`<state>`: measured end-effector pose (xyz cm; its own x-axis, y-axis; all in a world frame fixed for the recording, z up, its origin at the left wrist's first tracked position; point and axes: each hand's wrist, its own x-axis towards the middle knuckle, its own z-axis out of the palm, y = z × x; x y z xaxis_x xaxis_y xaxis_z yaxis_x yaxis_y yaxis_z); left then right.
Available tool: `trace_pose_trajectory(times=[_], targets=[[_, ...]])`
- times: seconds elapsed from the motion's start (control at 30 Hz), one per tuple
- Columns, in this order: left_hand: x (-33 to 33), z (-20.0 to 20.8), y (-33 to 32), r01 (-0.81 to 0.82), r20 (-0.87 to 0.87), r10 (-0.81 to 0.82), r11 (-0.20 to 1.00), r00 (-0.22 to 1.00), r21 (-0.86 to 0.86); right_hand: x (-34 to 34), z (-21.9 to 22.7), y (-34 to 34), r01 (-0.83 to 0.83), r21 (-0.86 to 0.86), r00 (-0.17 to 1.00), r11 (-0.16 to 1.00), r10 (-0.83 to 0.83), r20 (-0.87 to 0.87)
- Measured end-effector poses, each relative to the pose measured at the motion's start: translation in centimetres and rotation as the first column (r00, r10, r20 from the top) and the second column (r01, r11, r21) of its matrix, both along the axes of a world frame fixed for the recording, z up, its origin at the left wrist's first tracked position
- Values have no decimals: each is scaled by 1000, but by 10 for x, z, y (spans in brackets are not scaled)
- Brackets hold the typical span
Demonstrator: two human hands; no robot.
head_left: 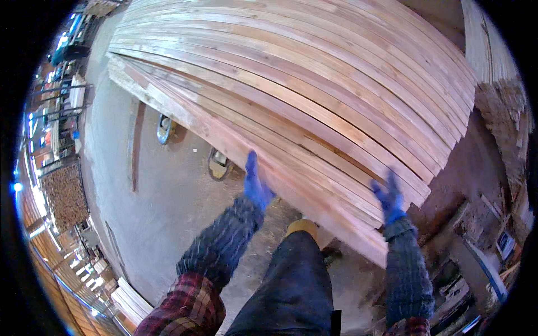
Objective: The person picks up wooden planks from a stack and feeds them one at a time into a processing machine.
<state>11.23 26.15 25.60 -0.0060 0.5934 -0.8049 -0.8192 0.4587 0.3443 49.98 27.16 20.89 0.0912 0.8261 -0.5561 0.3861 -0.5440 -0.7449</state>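
Long wooden boards (314, 67) lie side by side in a wide layer in front of me. Along the near side, one board (224, 134) is slightly blurred and runs at an angle to the rest, with narrow gaps behind it. My left hand (258, 182), in a blue glove, is against this board's near edge, its visible fingers stretched out rather than wrapped round. Over the boards' right ends is my right hand (390, 193), also blue-gloved, with fingers apart and nothing in them. Motion blurs both hands; whether the right one touches wood I cannot tell.
Under the near edge, rounded metal pieces (164, 129) show on the concrete floor (129, 224). A wood strip (136, 145) lies at left. Scraps and offcuts (454, 263) clutter the lower right. More lumber stacks (496, 50) stand at far right, and a lumber bundle (64, 196) at left.
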Motion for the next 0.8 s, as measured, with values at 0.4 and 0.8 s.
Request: trace_pose_trajectory(times=[0.4,0.8], targets=[[72,148,-196,938,-401,-850,279,342,207,-235,114,-76,-762,51,520,646,656,-548],[-113,198,22,352,-490,234,-452,-840,-819,86,348,-245,-680,-407,595,609,784,178]])
